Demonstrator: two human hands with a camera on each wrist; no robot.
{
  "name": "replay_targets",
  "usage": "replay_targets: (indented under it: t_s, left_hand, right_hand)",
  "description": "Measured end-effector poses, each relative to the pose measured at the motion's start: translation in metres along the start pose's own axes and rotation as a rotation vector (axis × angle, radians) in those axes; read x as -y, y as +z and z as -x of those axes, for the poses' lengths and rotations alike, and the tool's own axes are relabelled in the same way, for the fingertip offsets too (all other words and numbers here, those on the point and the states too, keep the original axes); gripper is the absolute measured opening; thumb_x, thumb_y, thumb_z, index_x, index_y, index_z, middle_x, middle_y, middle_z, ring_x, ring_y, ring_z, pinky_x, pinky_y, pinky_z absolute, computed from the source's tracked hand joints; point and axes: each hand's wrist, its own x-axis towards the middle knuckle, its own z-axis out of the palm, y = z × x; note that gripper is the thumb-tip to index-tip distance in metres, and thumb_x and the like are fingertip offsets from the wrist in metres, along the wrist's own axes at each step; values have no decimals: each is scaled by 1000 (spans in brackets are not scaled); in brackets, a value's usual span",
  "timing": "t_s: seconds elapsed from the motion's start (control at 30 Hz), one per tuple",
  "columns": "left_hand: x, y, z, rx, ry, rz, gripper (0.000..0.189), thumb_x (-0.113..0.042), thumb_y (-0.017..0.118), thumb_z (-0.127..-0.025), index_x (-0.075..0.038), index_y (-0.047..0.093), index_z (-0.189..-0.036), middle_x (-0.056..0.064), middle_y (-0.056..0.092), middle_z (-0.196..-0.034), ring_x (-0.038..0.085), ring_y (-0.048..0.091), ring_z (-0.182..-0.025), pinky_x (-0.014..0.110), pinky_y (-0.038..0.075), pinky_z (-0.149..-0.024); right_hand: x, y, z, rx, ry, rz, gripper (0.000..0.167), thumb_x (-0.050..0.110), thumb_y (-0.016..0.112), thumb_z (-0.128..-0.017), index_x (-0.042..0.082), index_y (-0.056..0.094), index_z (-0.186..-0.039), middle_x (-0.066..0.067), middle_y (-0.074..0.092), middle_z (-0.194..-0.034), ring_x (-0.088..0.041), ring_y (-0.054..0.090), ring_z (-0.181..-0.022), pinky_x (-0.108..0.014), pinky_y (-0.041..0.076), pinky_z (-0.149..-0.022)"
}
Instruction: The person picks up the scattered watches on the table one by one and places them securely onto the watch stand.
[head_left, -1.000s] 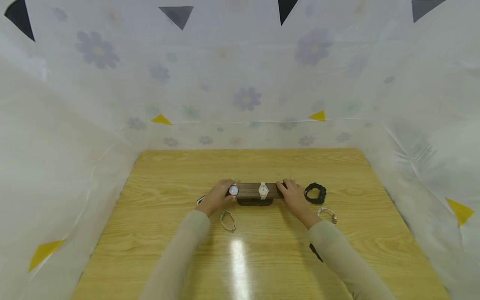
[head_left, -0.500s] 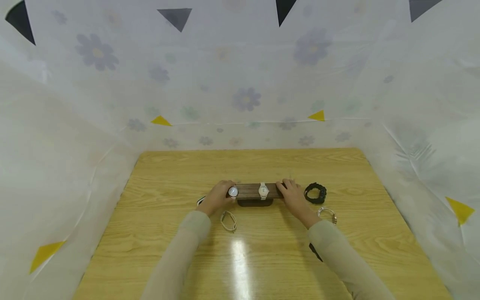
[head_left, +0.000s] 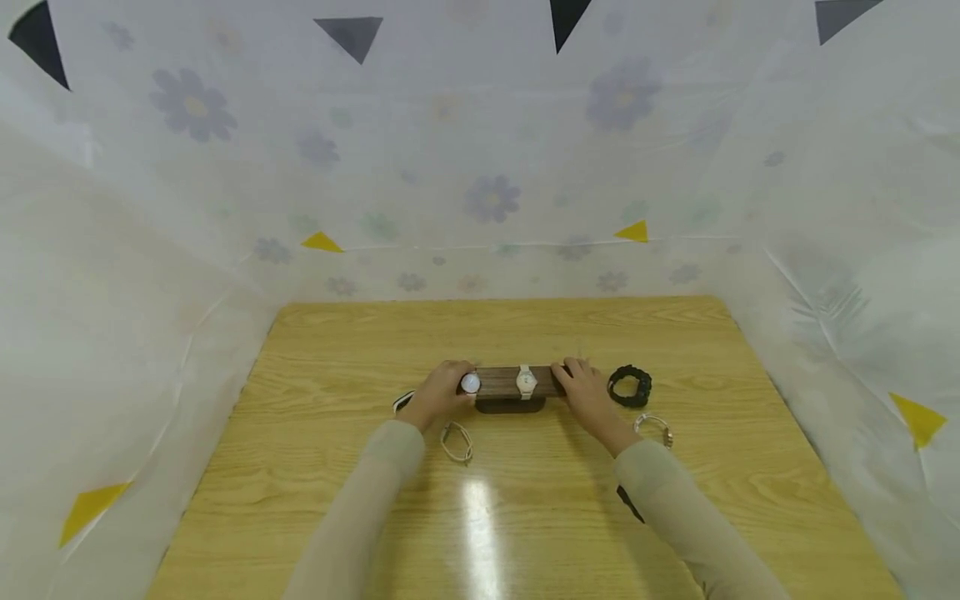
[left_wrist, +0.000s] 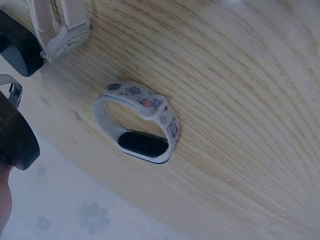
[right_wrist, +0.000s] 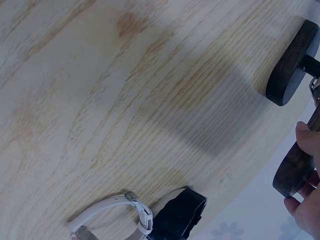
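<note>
A dark wooden watch stand (head_left: 495,383) with a horizontal bar on a small base stands mid-table. Around its bar are two light-strapped watches: a round-faced watch (head_left: 470,382) near the left end and a white watch (head_left: 527,382) right of centre. My left hand (head_left: 441,392) holds the bar's left end, fingertips beside the round-faced watch; part of its grip is hidden. My right hand (head_left: 588,396) grips the bar's right end, thumb and fingers around it in the right wrist view. Below my left hand lies a patterned fitness band (left_wrist: 142,145).
A pale-strapped watch (head_left: 456,442) lies in front of the stand's left side. To the right are a black watch (head_left: 630,387) and a white-strapped watch (head_left: 654,429). A dark strap (head_left: 630,504) shows partly from under the right sleeve. Patterned sheeting (head_left: 487,125) walls the table.
The round-faced watch and my left fingertips have shifted slightly right along the bar. My right hand stays on the bar's right end.
</note>
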Motion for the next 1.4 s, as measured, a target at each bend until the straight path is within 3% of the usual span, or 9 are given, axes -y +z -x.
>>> replay_targets:
  t_s: [0.13,0.37,0.73,0.9,1.17,1.4]
  left_hand:
    - [-3,6,-6,-14,33,-48,48,-13,73,-79,2,55,-120,20,58,-121,35,52,-115,44,47,-95]
    - [-15,11,-10,32,-31,-34,49,-17,70,-81,0,54,-124,19,54,-127,33,50,-120,43,47,-97]
    - [-21,22,-16,28,18,-50,49,-19,69,-82,0,52,-125,19,55,-126,32,50,-119,40,49,-94]
    - [-23,23,-17,33,22,-33,49,-19,69,-83,0,52,-125,19,54,-127,32,48,-121,40,47,-97]
    - [-25,21,-16,40,-29,-39,49,-19,68,-83,-2,51,-126,18,53,-127,30,49,-120,39,48,-95]
    - [-25,20,-15,15,-38,-66,48,-19,69,-82,-3,53,-124,15,57,-123,29,51,-118,37,49,-94]
  right_hand:
    - [2,1,0,-11,-10,6,57,10,80,-70,5,55,-121,-21,54,-116,-38,52,-106,-53,50,-79]
    - [5,-2,0,18,6,10,54,10,77,-73,5,55,-122,-21,54,-117,-37,52,-108,-52,50,-82]
    - [8,1,-1,9,1,7,54,10,77,-74,6,55,-122,-19,54,-117,-35,52,-108,-52,50,-82]
    - [9,1,-1,-2,9,-2,53,9,77,-73,5,56,-121,-20,55,-116,-36,53,-108,-53,50,-82]
    - [11,0,-4,1,6,-2,52,10,77,-73,6,55,-120,-19,55,-116,-35,53,-107,-52,50,-81]
    - [11,4,-8,-22,-8,-5,50,9,77,-74,4,56,-119,-20,55,-114,-35,54,-104,-51,51,-80]
